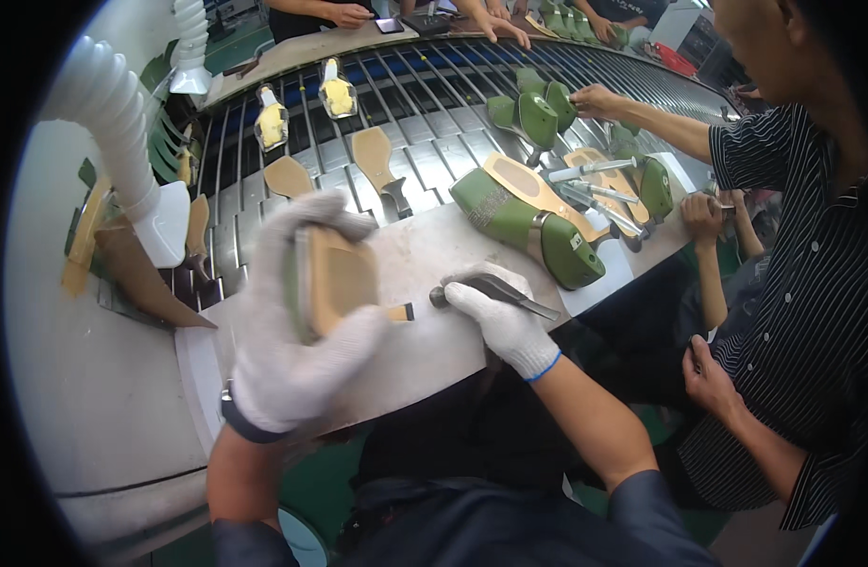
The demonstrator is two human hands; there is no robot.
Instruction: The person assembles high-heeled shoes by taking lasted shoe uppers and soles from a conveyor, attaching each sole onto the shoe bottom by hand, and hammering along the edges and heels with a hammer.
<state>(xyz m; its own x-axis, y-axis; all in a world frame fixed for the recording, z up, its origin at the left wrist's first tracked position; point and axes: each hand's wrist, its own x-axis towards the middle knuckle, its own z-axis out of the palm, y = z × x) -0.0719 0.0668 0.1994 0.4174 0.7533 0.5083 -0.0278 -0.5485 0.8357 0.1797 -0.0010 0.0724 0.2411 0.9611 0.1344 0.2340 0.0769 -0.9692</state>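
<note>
My left hand (306, 321), in a pale work glove and slightly blurred, is wrapped round a green shoe last. The last carries a tan insole (342, 279) on the side facing right, and a narrow tan strip with a dark tip (401, 313) sticks out below it. My right hand (500, 317), in a white knit glove, grips a metal hammer (498, 286). Its dark round face points left toward the last and its flat tapered end points right; the handle is hidden by the hand. Hammer and last are apart, above the pale worktop (425, 354).
Green lasts (519, 227), tan insoles (524, 189) and syringes (595, 194) lie on the right of the worktop. Loose insoles (373, 156) and two yellow-filled clear bottles (338, 90) rest on the roller conveyor (434, 104). White duct hoses (113, 123) hang left; a co-worker in a striped shirt (802, 246) stands right.
</note>
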